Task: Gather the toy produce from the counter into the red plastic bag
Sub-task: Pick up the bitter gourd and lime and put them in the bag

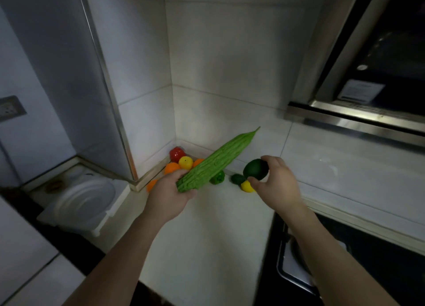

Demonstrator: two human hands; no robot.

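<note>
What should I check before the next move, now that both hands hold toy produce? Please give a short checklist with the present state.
1. Left hand grips the bitter gourd at its thick end: ok.
2. Right hand holds the dark green fruit in its fingers: ok.
3. Red plastic bag in view and open: not ok, no bag is visible.
4. Counter cleared of produce: not ok; red, yellow, orange and green pieces remain in the corner.
5. Yellow lemon below the right hand free to take: cannot tell, partly hidden.

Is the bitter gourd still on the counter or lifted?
Lifted. The left hand grips the bitter gourd by its thick end, and it angles up over the produce in the corner, tip against the wall tiles.
</note>
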